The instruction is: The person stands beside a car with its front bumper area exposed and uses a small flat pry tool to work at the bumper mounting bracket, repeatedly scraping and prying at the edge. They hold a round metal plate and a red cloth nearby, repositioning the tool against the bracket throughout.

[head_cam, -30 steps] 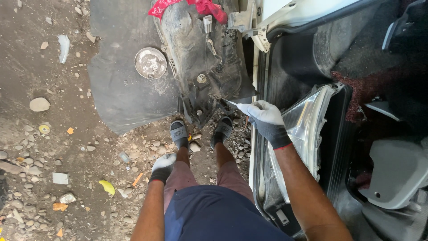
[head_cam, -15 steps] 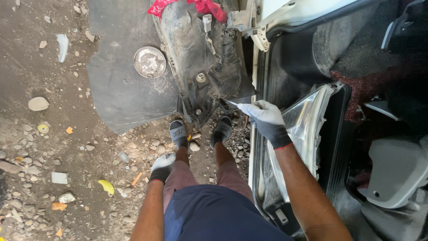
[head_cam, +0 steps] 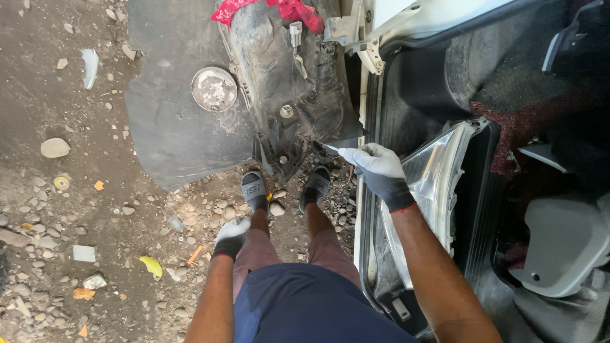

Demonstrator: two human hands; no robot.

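My right hand (head_cam: 380, 170), in a white and grey work glove, is closed around a thin pale tool (head_cam: 330, 148). The tool's tip touches the lower edge of a dirty black car panel (head_cam: 286, 89) lying on the ground in front of my feet. My left hand (head_cam: 230, 236), gloved the same way, rests closed on my left knee and holds nothing. A clear headlight unit (head_cam: 438, 184) leans in the open car door sill just right of my right wrist.
A dark rubber mat (head_cam: 168, 121) with a round metal lid (head_cam: 214, 89) lies left of the panel. A red rag (head_cam: 289, 9) sits on the panel's top. Stones and litter cover the dirt ground (head_cam: 76, 209). The car interior (head_cam: 540, 127) fills the right side.
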